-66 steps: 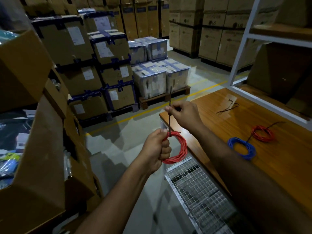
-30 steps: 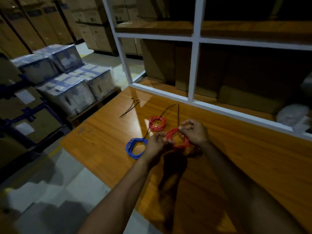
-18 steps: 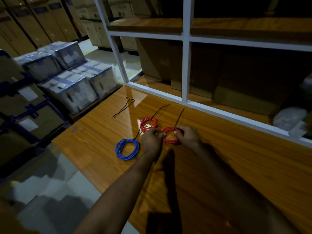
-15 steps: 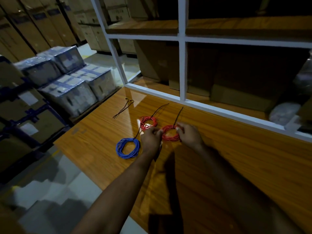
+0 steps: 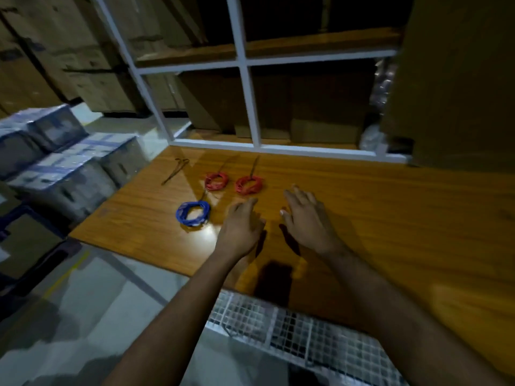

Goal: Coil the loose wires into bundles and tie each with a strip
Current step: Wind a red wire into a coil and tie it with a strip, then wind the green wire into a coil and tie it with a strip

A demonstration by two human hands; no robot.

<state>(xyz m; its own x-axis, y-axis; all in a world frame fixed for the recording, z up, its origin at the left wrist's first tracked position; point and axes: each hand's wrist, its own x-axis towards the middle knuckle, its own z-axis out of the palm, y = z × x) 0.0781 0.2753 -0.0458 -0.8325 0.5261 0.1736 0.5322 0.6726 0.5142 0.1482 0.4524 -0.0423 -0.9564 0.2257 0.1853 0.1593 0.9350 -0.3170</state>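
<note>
Above table point(image 5: 390, 218) | hands: left point(image 5: 241, 227), right point(image 5: 306, 218) fingers spread, empty, apart | red bundle point(image 5: 249, 185) near

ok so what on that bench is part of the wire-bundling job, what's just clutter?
Job:
right red coil
left red coil
blue coil
spare ties

Just there:
wrapped cartons
wire mesh basket
shelf frame

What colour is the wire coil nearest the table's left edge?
Blue: the wire coil, seen in the head view.
</note>
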